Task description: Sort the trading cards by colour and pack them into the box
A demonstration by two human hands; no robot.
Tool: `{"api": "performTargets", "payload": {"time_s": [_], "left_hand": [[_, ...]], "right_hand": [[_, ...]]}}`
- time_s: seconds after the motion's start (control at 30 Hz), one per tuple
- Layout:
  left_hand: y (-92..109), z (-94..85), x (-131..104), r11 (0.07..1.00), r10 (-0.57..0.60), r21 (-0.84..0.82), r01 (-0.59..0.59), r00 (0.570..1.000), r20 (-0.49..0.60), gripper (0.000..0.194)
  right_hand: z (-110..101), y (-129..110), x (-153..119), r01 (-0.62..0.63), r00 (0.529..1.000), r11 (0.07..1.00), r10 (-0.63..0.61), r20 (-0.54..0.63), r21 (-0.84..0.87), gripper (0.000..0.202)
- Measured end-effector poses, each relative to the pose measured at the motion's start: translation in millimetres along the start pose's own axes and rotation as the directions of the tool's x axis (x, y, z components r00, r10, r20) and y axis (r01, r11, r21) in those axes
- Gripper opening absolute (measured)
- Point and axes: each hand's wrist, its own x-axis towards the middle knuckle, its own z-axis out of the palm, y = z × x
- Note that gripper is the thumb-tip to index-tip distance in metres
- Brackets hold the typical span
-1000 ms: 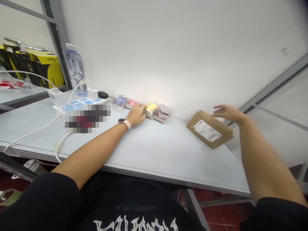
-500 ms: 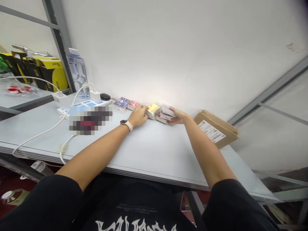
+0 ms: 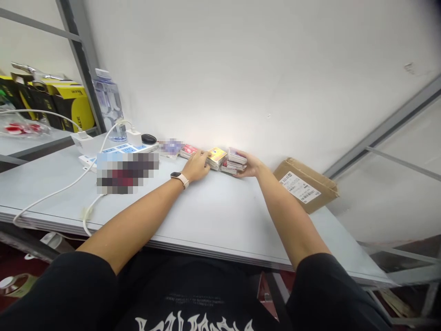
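Note:
A row of plastic-wrapped card stacks sits on the table by the wall. My left hand (image 3: 197,166) lies with bent fingers against the left side of the stack with a yellow top card (image 3: 217,156). A red-topped card stack (image 3: 188,150) is just beyond that hand, partly hidden. At the right end, my right hand (image 3: 248,165) is closed around the right side of a pale card stack (image 3: 236,157). This stack rests on or right over a lower red-edged card stack (image 3: 228,168). Another stack (image 3: 171,147) at the row's left end is blurred out.
A cardboard box (image 3: 303,186) with a label leans at the right. To the left are a power strip (image 3: 120,152) with white cables, a water bottle (image 3: 108,103), a black oval object (image 3: 149,139) and a pixelated item (image 3: 126,172). Yellow-black boxes (image 3: 65,103) stand on a side shelf.
My right hand has brought the pale stack slightly left and down, squarer over the red-edged stack. My left hand stays at the yellow-topped stack. The view has shifted slightly.

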Motion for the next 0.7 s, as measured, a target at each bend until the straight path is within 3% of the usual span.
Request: {"api": "performTargets", "payload": {"time_s": [0.17,0.3,0.37,0.43,0.5,0.57,0.67,0.7], "left_hand": [[2,-2.2,-1,1.000,0.003,0.016,-0.003,1.000,0.016,0.054],[3,-2.5,-2,1.000,0.001,0.006,-0.002,1.000,0.011,0.053],[4,-2.4,-2,1.000,-0.003,-0.005,0.003,1.000,0.006,0.053],[4,-2.4,-2,1.000,-0.007,-0.016,0.007,1.000,0.003,0.053],[4,-2.3,-2,1.000,-0.003,-0.020,0.003,1.000,0.003,0.053],[3,-2.2,-2,1.000,0.002,-0.019,-0.002,1.000,0.004,0.053],[2,-1.7,-2,1.000,0.003,-0.029,-0.003,1.000,0.007,0.052],[2,-1.5,-2,0.999,0.004,-0.035,-0.004,1.000,0.008,0.053]], "right_hand": [[-7,-3,0,-0.057,0.997,0.997,0.055,0.059,0.046,0.018],[-21,-6,-12,-0.003,1.000,1.000,0.003,0.031,0.006,0.019],[-34,-13,-26,0.070,0.997,0.993,-0.072,-0.008,-0.097,0.021],[-54,-25,-46,0.141,0.988,0.981,-0.148,-0.043,-0.135,0.016],[-83,-40,-72,0.266,0.951,0.936,-0.294,-0.098,-0.229,0.010],[-117,-57,-98,0.344,0.899,0.864,-0.416,-0.137,-0.368,0.017],[-171,-78,-129,0.361,0.799,0.730,-0.563,-0.212,-0.580,0.037],[-189,-82,-136,0.316,0.793,0.708,-0.563,-0.235,-0.631,0.045]]}}
